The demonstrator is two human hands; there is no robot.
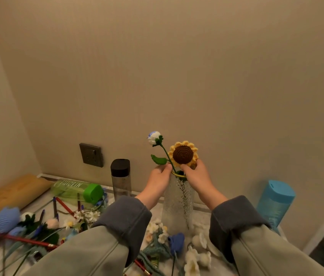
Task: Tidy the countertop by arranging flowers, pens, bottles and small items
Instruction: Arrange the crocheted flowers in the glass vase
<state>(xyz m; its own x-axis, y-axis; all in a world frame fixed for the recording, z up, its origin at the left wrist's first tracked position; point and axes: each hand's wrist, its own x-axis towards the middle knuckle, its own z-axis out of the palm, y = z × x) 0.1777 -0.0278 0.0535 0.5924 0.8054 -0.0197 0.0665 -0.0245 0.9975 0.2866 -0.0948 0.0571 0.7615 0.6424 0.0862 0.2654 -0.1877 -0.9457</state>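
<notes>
A tall textured glass vase (178, 204) with a gold rim stands on the countertop. A crocheted sunflower (183, 154) and a white-and-blue crocheted rosebud (154, 137) on a green stem stick out of its mouth. My left hand (158, 181) pinches the rosebud's stem at the rim. My right hand (196, 177) holds the sunflower just under its head. Loose crocheted flowers (6, 220) and red and blue pens (63, 205) lie scattered on the left. More flowers (177, 242) lie in front of the vase.
A green bottle (75, 189) lies on its side at the back left. A clear bottle with a black cap (120, 179) stands by a wall socket (91, 155). A blue bottle (275, 202) stands at the right. A brown box (12, 193) sits far left.
</notes>
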